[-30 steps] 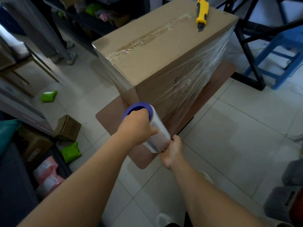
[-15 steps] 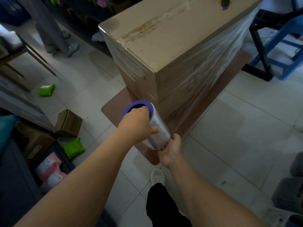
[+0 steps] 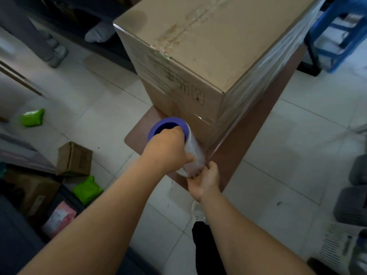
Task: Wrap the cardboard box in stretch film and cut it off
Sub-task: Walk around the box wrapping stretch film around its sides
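The cardboard box (image 3: 200, 56) stands on a low brown bench (image 3: 252, 135), its sides under stretch film (image 3: 264, 76). At its near corner the film roll (image 3: 186, 149) is tilted: left hand (image 3: 168, 149) fingers hooked into the purple upper end, right hand (image 3: 204, 181) fingers curled around the lower end.

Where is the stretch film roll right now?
Centre of the head view: the stretch film roll is held between the left hand and right hand, by the cardboard box's near corner.

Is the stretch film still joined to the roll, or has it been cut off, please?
Still joined: a taut sheet of film runs from the roll, held in both hands, to the cardboard box.
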